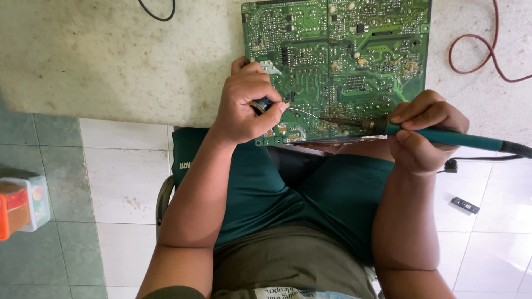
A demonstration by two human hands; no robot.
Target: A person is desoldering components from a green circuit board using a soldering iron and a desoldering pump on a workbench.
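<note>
A: What is the biggest thing you see?

B: The table (pixel 111 61). It is pale and speckled. On it lies a big green circuit board (pixel 338 61), flat, with its near edge hanging a bit past the table edge, toward the person.

A: I will say where all things are from that board. What is below it?

B: The person's lap in green shorts, and white and green floor tiles (pixel 122 177) lower down.

A: And the hands?

B: The left hand (pixel 244 102) is at the board's near left corner. It touches the board edge. Its fingers are curled tight together, pinching a small dark and yellow thing I cannot make out. A thin silver wire (pixel 305 113) comes out of that pinch and runs across the board's near edge.

A: And the other one?

B: The right hand (pixel 424 133) is just past the board's near right corner. Its fingers are wrapped tight around the green handle of a soldering iron (pixel 443 135). The iron's dark tip points left, onto the board's near edge, and it meets the end of the thin wire there.

A: Anything else?

B: A red cord (pixel 471 50) curls on the table, right of the board. A black cord (pixel 158 11) loops far left of the board's top. A clear box with an orange part (pixel 25 205) sits on the floor, far left and below the board. A tiny black thing (pixel 464 205) lies on the tiles, below and right of the board.
</note>
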